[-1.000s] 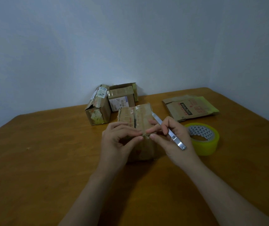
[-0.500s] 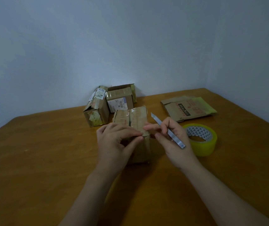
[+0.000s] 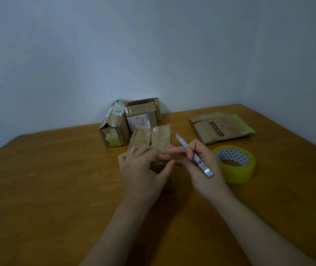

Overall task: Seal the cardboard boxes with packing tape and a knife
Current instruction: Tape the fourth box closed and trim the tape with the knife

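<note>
The box (image 3: pixel 154 138) is sitting on the table (image 3: pixel 57 189) straight in front of the person, and the left hand (image 3: pixel 143 169) is gripping its near top edge, fingers curled over the top and thumb pressing up the front face, probably pinning the flaps and a tape end flat so they are not lifting. Whether a tape end is lying under those fingers cannot be told, as the hand is hiding that edge. Just right of the box, the right hand (image 3: pixel 203 169) is closing round the knife (image 3: pixel 193 155), holding it like a pen with the blade pointing up and away from the box; that is likely keeping the edge clear of skin and cardboard while the forefinger is reaching toward the box's near corner to help smooth it. The roll of tape (image 3: pixel 235 166) is lying flat further right of the box, near the knife hand, seemingly parked there for the next strip. Two other boxes (image 3: pixel 128 123) are standing just behind the box, and a flattened carton (image 3: pixel 222 127) is lying behind and to its right, apparently waiting out of the working space.
</note>
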